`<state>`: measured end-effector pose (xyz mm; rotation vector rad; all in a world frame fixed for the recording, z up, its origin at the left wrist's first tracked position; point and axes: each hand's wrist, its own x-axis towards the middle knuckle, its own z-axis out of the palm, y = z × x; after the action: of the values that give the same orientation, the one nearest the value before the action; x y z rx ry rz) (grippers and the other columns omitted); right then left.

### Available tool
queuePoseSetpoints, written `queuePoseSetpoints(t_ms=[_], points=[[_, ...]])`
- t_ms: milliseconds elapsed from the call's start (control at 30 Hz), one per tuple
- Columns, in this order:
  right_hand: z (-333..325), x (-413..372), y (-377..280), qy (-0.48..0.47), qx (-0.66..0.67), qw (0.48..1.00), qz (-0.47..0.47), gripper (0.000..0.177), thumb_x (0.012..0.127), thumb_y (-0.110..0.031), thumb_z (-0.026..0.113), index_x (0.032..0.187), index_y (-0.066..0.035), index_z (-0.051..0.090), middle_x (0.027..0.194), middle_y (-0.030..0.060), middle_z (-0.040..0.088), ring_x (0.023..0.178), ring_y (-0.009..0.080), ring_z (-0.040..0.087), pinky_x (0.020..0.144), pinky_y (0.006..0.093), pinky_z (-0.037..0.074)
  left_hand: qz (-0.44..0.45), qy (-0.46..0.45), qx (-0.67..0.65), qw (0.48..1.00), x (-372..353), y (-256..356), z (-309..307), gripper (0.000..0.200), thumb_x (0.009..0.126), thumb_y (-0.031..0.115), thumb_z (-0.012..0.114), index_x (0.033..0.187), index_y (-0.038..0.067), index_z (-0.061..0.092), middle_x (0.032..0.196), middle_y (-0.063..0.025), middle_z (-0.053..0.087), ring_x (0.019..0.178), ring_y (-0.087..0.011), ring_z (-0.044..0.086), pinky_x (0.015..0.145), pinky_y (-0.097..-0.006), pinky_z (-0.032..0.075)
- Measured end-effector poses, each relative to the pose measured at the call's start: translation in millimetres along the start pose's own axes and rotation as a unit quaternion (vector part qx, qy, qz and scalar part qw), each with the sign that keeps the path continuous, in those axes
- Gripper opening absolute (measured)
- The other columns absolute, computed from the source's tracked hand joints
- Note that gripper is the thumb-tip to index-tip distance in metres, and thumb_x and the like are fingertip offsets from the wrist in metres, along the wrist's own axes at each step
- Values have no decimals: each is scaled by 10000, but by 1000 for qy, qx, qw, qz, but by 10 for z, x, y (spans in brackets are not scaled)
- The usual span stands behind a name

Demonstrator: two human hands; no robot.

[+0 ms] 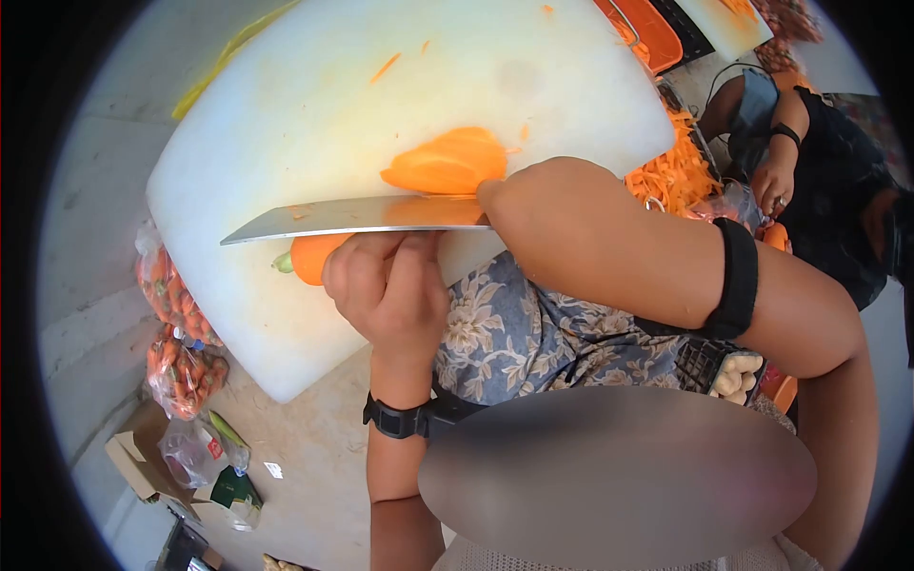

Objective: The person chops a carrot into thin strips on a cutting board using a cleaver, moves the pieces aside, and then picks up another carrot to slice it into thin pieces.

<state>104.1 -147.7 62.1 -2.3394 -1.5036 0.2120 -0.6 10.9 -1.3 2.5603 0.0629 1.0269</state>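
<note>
A wide white cutting board (pixel 286 143) fills the upper middle. On it my left hand (pixel 390 285) presses a thick carrot (pixel 314 257), its green stem end pointing left. My right hand (pixel 533 205) is closed at the handle end of a large knife; the handle itself is hidden. The blade (pixel 352 217) lies across the board along the carrot's far side, close to my left fingers. Just beyond the blade rests a fan of overlapping carrot slices (pixel 452 160). A few thin carrot scraps (pixel 386 67) are scattered farther up the board.
Shredded carrot (pixel 678 167) is heaped right of the board, near an orange container (pixel 652 38). Another person's hand (pixel 776 183) is at the right. Bags of carrots (pixel 181 376), a cardboard box (pixel 143 452) and a crate of potatoes (pixel 735 376) stand lower down.
</note>
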Motion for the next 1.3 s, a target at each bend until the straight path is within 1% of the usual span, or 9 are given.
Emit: queuePoseSetpoints(t_ms=[133, 333, 467, 567, 667, 800, 900, 1067, 1300], points=[[-43, 78, -34, -99, -1, 992, 76, 63, 707, -52, 642, 766, -32, 634, 667, 153, 638, 637, 331, 650, 576, 410, 519, -3, -9, -5, 1000, -40, 12, -28, 212, 674, -5, 752, 865, 68, 697, 922, -43, 620, 857, -248, 559, 753, -358, 424], [-99, 138, -71, -146, 12, 980, 132, 95, 705, -28, 653, 796, -14, 630, 691, 179, 649, 690, 359, 662, 611, 435, 525, 10, 20, 11, 1000, -52, -81, -4, 167, 717, 73, 715, 881, 108, 718, 939, -16, 642, 897, -218, 584, 763, -351, 423], [-79, 124, -19, -136, 8, 983, 121, 117, 693, -33, 662, 804, -12, 631, 682, 182, 644, 685, 359, 660, 612, 440, 523, 6, -4, 45, 999, 19, -77, -134, 137, 740, 104, 720, 874, 129, 716, 939, 2, 643, 925, -194, 580, 862, -370, 382], [-123, 86, 27, -117, 11, 988, 100, 96, 777, -89, 625, 820, -3, 621, 649, 183, 612, 616, 383, 617, 589, 452, 499, -19, -7, 9, 1000, -21, -92, -105, 130, 738, 106, 726, 863, 139, 711, 931, 15, 643, 929, -182, 577, 895, -376, 351], [-243, -15, 44, -117, 1, 989, 96, 71, 744, -61, 627, 798, -15, 619, 649, 179, 624, 643, 365, 642, 588, 442, 510, 6, -3, -4, 1000, 6, -98, -112, 233, 650, 80, 792, 860, 90, 691, 952, -22, 638, 897, -224, 583, 798, -377, 385], [-372, -192, 9, -94, 7, 991, 99, 55, 768, -73, 610, 781, -21, 596, 613, 161, 601, 581, 342, 623, 548, 428, 499, 6, 6, 1, 1000, -8, -85, -97, 233, 647, 77, 791, 854, 85, 685, 946, -21, 635, 900, -224, 581, 796, -379, 384], [-449, -264, -139, -71, 2, 993, 95, 60, 756, -75, 616, 779, -32, 581, 607, 144, 599, 549, 315, 619, 513, 414, 494, -9, 0, 12, 1000, -43, -82, -106, 124, 705, 96, 725, 821, 138, 709, 923, 4, 634, 921, -183, 565, 827, -377, 368], [-508, -247, -228, -78, -6, 994, 74, 95, 728, -66, 616, 804, -42, 564, 605, 110, 588, 523, 279, 612, 478, 389, 487, -2, 3, 32, 999, -50, -91, -105, 183, 658, 54, 710, 834, 102, 711, 965, -38, 623, 974, -255, 539, 874, -415, 384], [-526, -296, -256, -93, 5, 994, 65, 128, 730, -45, 605, 838, -40, 536, 598, 94, 561, 508, 270, 590, 461, 376, 470, -15, -3, 24, 1000, -89, -96, -119, 189, 645, 18, 685, 823, 76, 707, 965, -52, 630, 958, -278, 550, 929, -448, 379]])
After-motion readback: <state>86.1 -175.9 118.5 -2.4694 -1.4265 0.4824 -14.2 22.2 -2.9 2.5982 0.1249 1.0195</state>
